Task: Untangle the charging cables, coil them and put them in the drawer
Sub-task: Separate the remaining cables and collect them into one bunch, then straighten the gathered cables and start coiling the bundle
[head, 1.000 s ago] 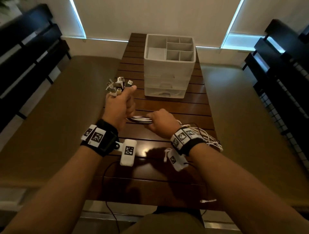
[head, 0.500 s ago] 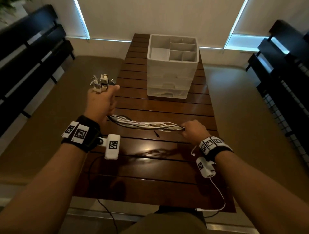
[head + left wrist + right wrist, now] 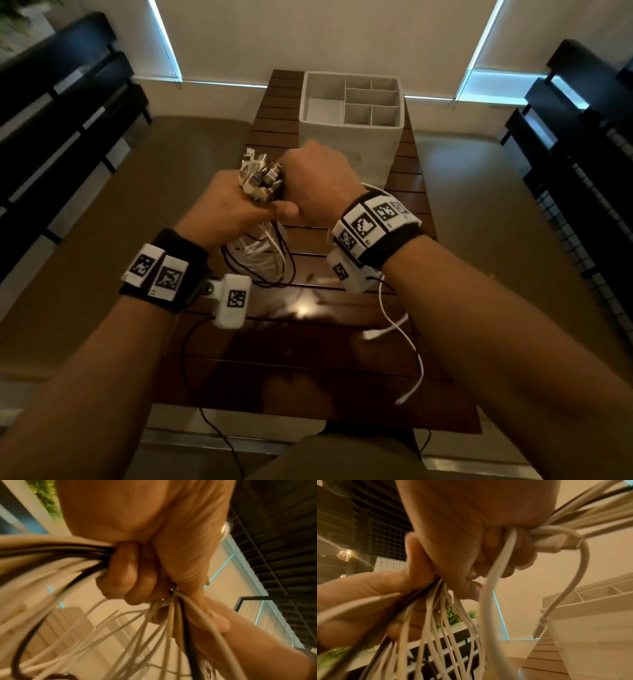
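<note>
Both hands are up over the slatted wooden table [image 3: 308,359], pressed against each other in front of the white drawer organiser [image 3: 349,137].

Left hand [image 3: 233,209]: fist wrapped tight round the cable bundle [image 3: 263,253] just under the plugs. The cluster of USB connectors [image 3: 260,174] sticks up out of the top of the fist. In the left wrist view the curled fingers [image 3: 130,572] clamp white and black cables together.

Right hand [image 3: 318,178]: also curled round the same bundle, touching the left. In the right wrist view the fingers [image 3: 520,553] grip a fold of white cable, and one plug end [image 3: 539,628] dangles free beside the organiser wall.

Below the hands the cables hang in loose loops down to the table. One white lead [image 3: 407,346] trails off near the right forearm, and its end lies on the slats.

Organiser sits at the far end of the table. I can't see the drawer fronts, the right hand covers them.
</note>
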A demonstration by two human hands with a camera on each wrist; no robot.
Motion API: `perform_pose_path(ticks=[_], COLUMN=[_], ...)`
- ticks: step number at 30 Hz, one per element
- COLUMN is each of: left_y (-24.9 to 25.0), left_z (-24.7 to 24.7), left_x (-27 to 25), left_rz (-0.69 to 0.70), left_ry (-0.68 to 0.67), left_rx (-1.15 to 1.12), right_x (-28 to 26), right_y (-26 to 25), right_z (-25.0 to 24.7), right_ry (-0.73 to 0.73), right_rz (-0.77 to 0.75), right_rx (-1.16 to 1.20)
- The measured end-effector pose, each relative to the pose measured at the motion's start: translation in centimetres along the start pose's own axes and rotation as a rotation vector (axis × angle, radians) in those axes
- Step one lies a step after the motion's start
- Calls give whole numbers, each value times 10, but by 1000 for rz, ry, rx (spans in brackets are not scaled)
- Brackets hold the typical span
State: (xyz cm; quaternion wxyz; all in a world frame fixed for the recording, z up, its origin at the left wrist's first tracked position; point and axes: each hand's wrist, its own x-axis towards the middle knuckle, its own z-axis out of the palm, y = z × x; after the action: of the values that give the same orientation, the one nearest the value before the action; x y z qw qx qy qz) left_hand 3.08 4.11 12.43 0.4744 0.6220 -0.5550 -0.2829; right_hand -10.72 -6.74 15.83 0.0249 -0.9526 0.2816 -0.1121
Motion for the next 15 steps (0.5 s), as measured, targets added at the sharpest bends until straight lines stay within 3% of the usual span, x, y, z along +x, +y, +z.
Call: perform_pose_path(ticks=[3,10,15], left_y=[-4,-27,-38], left_z=[-9,-4,-22], left_x=[6,-1,-8], left_rz=[8,-34,-19], left_ry=[-28,-39,50], left_rx=[108,210,233], right_x=[1,-17,-40], right_y=[-1,24,68], right_z=[7,41,65], right_ry=[-25,-132,-166], right_rz=[-30,-29,101], right_rx=[31,380,263])
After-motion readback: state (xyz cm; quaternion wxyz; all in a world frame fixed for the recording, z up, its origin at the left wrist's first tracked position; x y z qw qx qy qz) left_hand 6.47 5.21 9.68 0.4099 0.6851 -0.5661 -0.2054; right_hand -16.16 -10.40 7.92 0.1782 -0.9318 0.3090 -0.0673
